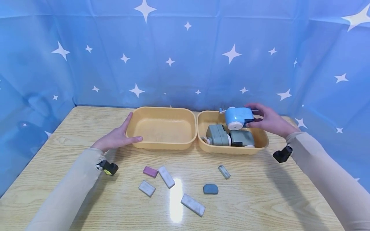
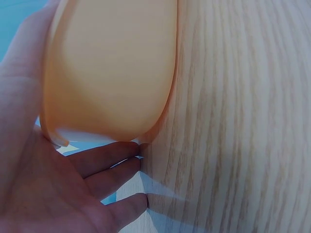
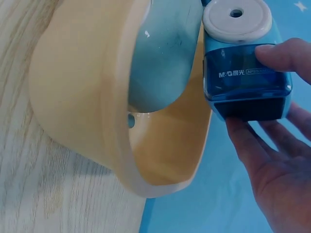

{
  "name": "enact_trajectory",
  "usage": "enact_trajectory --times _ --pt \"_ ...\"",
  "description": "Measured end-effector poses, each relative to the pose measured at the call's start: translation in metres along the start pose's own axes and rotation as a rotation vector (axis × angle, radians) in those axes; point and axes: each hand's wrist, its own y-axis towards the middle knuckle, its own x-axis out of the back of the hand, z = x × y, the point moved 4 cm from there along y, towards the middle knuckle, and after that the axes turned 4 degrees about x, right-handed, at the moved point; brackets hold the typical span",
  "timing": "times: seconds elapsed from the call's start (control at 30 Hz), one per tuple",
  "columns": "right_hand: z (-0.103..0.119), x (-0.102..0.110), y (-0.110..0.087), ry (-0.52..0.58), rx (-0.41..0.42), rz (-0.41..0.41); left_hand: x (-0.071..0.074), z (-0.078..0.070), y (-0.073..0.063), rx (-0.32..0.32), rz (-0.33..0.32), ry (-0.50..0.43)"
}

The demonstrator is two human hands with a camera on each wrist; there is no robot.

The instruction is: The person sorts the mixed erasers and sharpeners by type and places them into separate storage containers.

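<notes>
The right hand [image 1: 270, 120] pinches a blue pencil sharpener [image 1: 239, 115] between thumb and fingers. The sharpener is held up over the right bin [image 1: 231, 149], towards its far side; whether it touches the rim cannot be determined.

Marking: the dark translucent drawer [image 3: 243, 90] bears a white label [image 3: 232, 74] reading "M&G 晨光", followed by a framed code beginning "AP"; the remaining characters are too small to read with certainty. Above the drawer sits a white disc [image 3: 221, 19] with a central hole. The thumb rests on the drawer beside the code.

The left hand [image 1: 117, 136] is spread at the end of the left bin [image 1: 162, 145], thumb across the near rim, fingers extended along the outside.

Two grey-green devices [image 1: 217, 134] with white parts lie side by side inside the right bin. Six small blocks, one of them purple [image 1: 150, 171], lie scattered on the wood-grain table [image 1: 121, 205] before the bins.
</notes>
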Motion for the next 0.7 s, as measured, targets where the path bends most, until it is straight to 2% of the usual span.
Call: enact_trajectory --times 0.27,0.47,0.7 --pt "-0.005 -0.007 0.003 0.004 0.065 0.057 0.000 0.000 0.000 0.002 -0.005 0.007" --pt "-0.004 -0.010 0.005 0.032 0.060 0.091 0.000 0.001 0.001 0.002 -0.005 0.013" --pt "0.008 -0.004 0.001 -0.046 0.042 0.057 0.000 0.000 0.000 -0.009 -0.007 0.010"
